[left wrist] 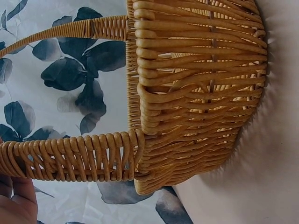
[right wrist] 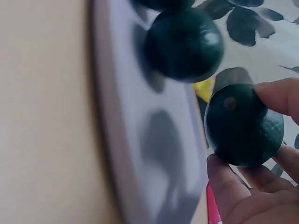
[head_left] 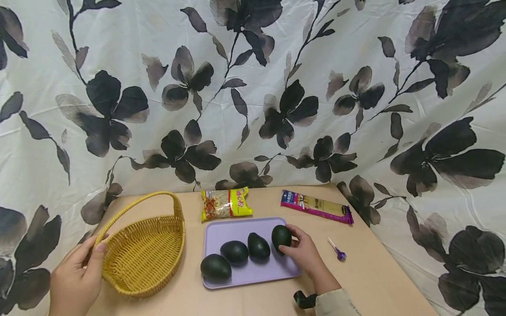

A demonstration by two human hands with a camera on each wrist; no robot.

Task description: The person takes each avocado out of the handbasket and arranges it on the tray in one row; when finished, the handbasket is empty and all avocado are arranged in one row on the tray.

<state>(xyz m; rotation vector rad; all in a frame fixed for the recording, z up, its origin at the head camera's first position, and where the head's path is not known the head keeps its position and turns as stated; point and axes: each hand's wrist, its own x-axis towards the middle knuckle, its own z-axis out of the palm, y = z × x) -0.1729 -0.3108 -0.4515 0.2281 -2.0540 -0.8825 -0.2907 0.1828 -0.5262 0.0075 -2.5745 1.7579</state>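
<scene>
My right hand [head_left: 304, 250] grips a dark green avocado [head_left: 281, 238] between thumb and fingers at the right end of a lilac tray [head_left: 253, 277]. In the right wrist view that avocado [right wrist: 243, 128] is raised off the tray, its shadow falling on the surface below. Several more avocados lie on the tray, the leftmost avocado [head_left: 215, 267] at its front left corner. At the left, my left hand [head_left: 79, 272] holds the handle of a yellow woven basket [head_left: 144, 254]. The left wrist view shows the basket's side [left wrist: 201, 93] close up, with fingertips at the handle [left wrist: 70, 156].
Behind the tray lies a yellow snack packet [head_left: 226, 204]. A long purple and pink packet [head_left: 317, 207] is at the back right, and a purple-wrapped lollipop [head_left: 337, 251] lies right of my right hand. A floral curtain [head_left: 253, 96] hangs behind the table.
</scene>
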